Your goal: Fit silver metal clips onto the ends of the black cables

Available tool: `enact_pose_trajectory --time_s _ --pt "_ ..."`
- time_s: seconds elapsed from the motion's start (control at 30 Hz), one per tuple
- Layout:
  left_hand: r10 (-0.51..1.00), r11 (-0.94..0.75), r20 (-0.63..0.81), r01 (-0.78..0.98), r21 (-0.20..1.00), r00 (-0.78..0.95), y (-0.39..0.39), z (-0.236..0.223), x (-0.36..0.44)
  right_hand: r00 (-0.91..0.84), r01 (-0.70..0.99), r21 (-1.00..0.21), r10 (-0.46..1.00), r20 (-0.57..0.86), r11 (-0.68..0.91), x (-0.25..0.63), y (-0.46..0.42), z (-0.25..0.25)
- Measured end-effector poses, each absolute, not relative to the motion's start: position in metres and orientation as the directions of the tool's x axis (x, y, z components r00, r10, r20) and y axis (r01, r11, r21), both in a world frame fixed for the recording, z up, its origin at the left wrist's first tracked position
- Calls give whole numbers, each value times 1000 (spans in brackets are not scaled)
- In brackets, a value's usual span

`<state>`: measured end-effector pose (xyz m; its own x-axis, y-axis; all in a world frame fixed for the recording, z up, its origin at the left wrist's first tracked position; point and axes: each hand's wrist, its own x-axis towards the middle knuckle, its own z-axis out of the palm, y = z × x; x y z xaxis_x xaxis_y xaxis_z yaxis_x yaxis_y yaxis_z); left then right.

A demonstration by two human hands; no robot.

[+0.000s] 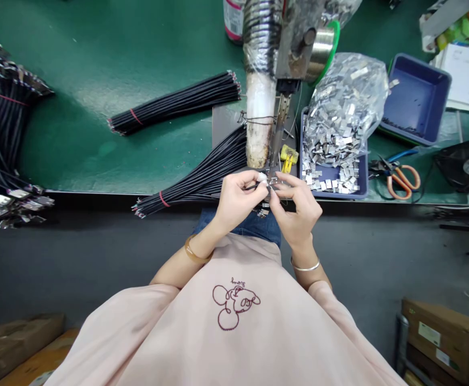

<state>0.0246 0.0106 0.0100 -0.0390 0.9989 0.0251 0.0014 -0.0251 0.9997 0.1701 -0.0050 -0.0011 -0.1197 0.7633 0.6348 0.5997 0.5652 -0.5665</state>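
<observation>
My left hand (240, 195) is closed, pinching a short visible stretch of black cable (252, 187); something white covers one of its fingertips. Close beside it, my right hand (297, 206) has thumb and fingers drawn together at the cable's end, where small metal bits show; what exactly they grip is too small to make out. Just above both hands hangs a clamped soldering iron bit (278, 136). A wide white-wrapped hose (257, 120) ends left of it. To the left, a bundle of black cables (202, 174) tied with a red band lies at the table edge.
Another cable bundle (174, 102) lies farther back, and a large pile (1, 118) stands far left. Right of the iron are a tray (364, 187) of metal connectors with a plastic bag (345, 102), a solder spool (321, 53), orange-handled pliers (403, 182) and a blue bin (422, 80).
</observation>
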Motion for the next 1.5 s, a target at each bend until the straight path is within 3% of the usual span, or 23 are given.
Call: enact_pose_trajectory --time_s 0.23,0.57,0.67,0.77,0.93,1.13,1.23,1.3,1.4,1.43,1.5 --pt "998 38 -43 100 994 50 2 3 24 -138 601 -557 761 635 573 175 -12 -4" --pt "998 29 -33 80 996 51 -2 1 24 -60 578 -620 785 616 531 175 -14 0" --pt "998 7 -13 106 994 55 -5 1 24 78 516 -740 836 543 432 180 -15 -2" --pt "994 -106 98 179 978 53 -7 1 24 161 496 -789 854 494 363 184 -14 0" --pt "936 -352 342 281 892 88 -10 -1 22 3 493 -825 947 320 277 182 -9 11" --pt "934 -332 284 235 914 217 -4 4 10 -49 300 -933 980 194 200 186 -6 15" --pt "877 -434 337 265 861 343 -3 13 1 67 331 -912 959 277 240 192 -8 14" --pt "799 -566 379 370 737 467 -8 21 -3 187 381 -867 892 411 320 196 -11 14" --pt "747 -649 303 551 524 592 -18 27 -3 341 477 -736 671 659 480 199 -22 17" --pt "764 -631 278 583 512 582 -21 26 -1 340 514 -692 619 707 507 199 -25 18" --pt "832 -535 269 576 618 484 -22 19 3 236 589 -633 642 729 502 198 -31 21"
